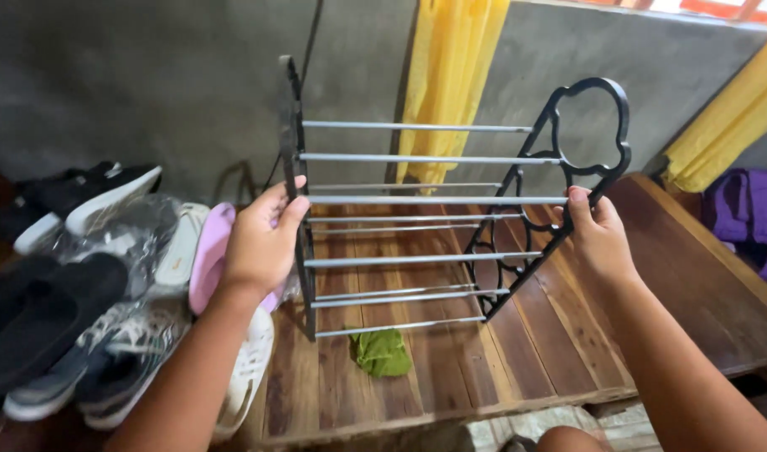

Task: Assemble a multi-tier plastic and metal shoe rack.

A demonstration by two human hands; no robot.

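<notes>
A shoe rack point(417, 201) with black side frames and several silver rods stands on a wooden platform point(559, 351). My left hand point(262, 243) grips the left side frame at mid height. My right hand point(599, 230) grips the right side frame, which has curved cut-out shapes. The rack's shelves hold nothing. It stands close to a grey concrete wall.
A pile of shoes and slippers point(90, 310) lies left of the rack, with a pink slipper point(209, 251) behind my left hand. A green cloth point(382, 351) sits under the rack. Yellow curtains point(450, 75) hang behind. A purple bag point(748, 213) lies at right.
</notes>
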